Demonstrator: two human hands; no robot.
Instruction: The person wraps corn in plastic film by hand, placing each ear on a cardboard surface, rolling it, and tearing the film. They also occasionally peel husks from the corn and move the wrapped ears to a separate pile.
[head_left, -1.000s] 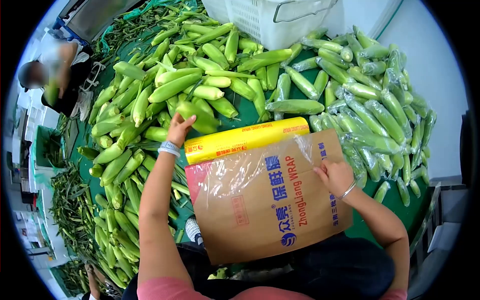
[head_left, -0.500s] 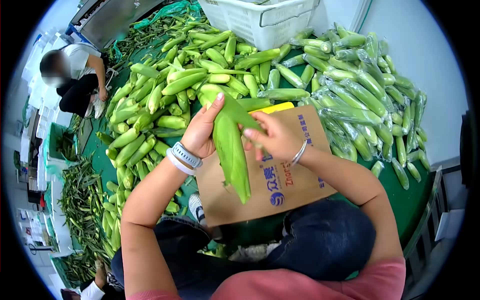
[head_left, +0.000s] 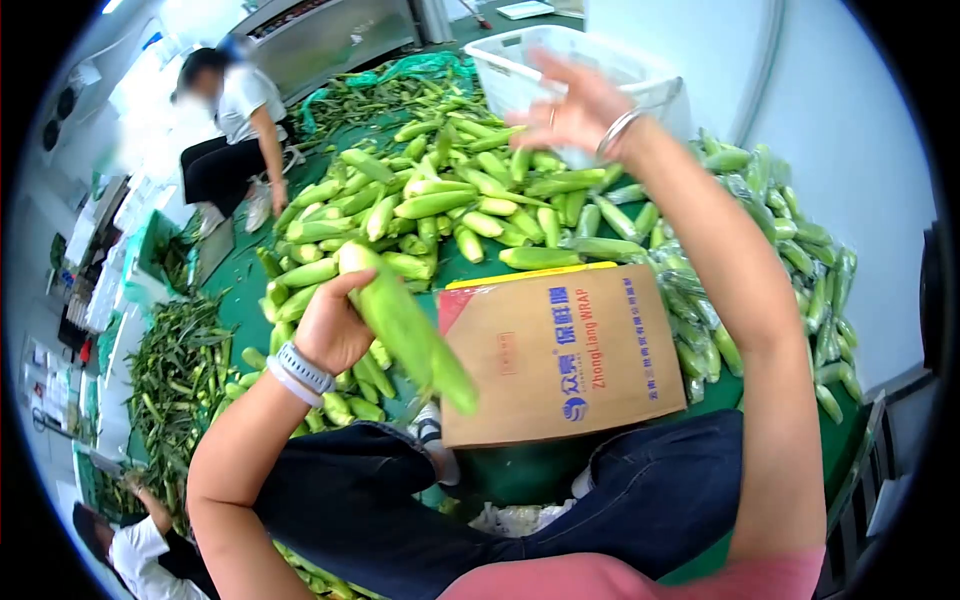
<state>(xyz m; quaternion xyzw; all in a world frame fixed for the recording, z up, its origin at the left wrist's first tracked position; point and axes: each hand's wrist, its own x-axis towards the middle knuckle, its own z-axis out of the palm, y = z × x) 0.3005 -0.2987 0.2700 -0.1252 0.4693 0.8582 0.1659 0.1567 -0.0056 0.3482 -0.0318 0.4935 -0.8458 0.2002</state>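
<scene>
"Where was the cob?"

"In the left hand, whose fingers were wrapped around its upper part. It was tilted, its lower end overlapping the left edge of the box."

"And the right hand?"

"It hung before the crate, slightly blurred, its fingers spread and holding nothing."

"What lay around the box?"

"A yellow strip showed along its far edge. Unwrapped cobs were heaped beyond, wrapped cobs to the right."

Probably a produce-packing room: heaped corn, plastic-wrapped ears, wrap carton.
</scene>
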